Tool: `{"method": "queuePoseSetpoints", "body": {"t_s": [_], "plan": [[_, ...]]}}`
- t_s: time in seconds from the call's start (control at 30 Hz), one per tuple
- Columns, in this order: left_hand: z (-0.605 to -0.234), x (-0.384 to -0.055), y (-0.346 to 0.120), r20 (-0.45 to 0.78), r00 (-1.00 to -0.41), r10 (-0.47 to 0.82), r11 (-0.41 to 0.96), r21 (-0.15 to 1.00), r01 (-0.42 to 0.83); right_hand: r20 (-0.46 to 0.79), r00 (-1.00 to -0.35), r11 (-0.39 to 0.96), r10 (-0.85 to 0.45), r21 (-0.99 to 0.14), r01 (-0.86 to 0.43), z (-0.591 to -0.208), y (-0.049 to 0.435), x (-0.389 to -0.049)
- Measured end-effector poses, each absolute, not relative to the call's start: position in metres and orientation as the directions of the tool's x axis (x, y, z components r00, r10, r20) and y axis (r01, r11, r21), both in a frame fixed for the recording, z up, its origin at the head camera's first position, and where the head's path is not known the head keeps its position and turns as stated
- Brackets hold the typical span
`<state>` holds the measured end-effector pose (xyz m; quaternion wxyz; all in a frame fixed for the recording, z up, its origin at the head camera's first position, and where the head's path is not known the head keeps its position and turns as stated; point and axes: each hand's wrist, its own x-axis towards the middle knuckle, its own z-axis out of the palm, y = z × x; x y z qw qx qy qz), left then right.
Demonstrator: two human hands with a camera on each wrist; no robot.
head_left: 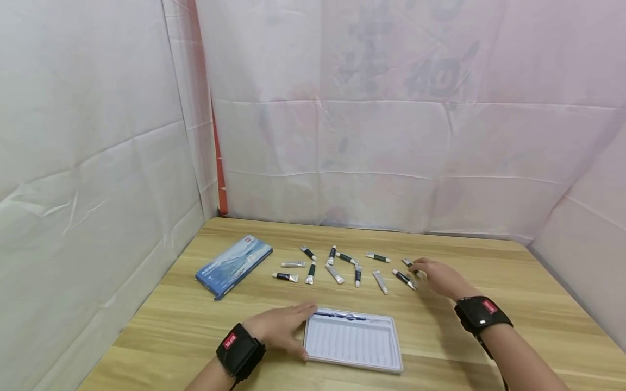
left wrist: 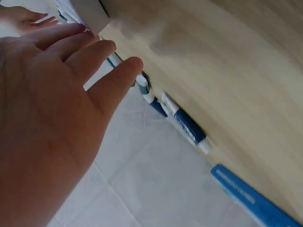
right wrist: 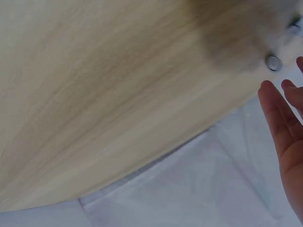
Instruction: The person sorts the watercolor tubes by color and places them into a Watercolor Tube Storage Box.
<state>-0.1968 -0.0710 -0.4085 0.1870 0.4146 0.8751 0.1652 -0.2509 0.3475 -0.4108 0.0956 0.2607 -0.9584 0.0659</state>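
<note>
A white plastic tray (head_left: 353,365) with a row of narrow slots lies near the front of the table. Along its back edge rests a slim paintbrush (head_left: 339,315). My left hand (head_left: 280,327) rests against the tray's left side, its fingers straight and thumb spread, as the left wrist view confirms. At the far right, my right hand (head_left: 442,278) reaches to a small paint tube (head_left: 408,263), whose far end the fingertips partly hide. In the right wrist view those fingers (right wrist: 277,111) are extended and look just apart from a tube end (right wrist: 273,63). Another dark-labelled paint tube (head_left: 405,279) lies beside that hand.
Several paint tubes lie scattered behind the tray, among them a silver one (head_left: 380,282) and a dark one (head_left: 286,277). A blue flat box (head_left: 233,266) lies at the left. White sheeting (head_left: 327,141) walls the table's back and sides.
</note>
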Motion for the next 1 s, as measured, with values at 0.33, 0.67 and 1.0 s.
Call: {"method": "queuePoseSetpoints", "body": {"t_s": [0.33,0.67,1.0], "plan": [[-0.417,-0.221,-0.048,-0.214,-0.616,0.758,0.637,0.448,0.627,0.24,-0.858,0.86,-0.454,-0.133,-0.493,-0.422,0.358,-0.26],[-0.419,-0.247,-0.039,-0.213,-0.603,0.769,0.605,0.548,0.578,0.266,-0.853,0.856,-0.449,-0.146,-0.497,-0.421,0.361,-0.258],[-0.421,-0.248,-0.038,-0.167,-0.569,0.806,0.536,0.614,0.579,0.346,-0.73,0.787,-0.59,0.043,-0.616,-0.427,0.366,-0.261]]}}
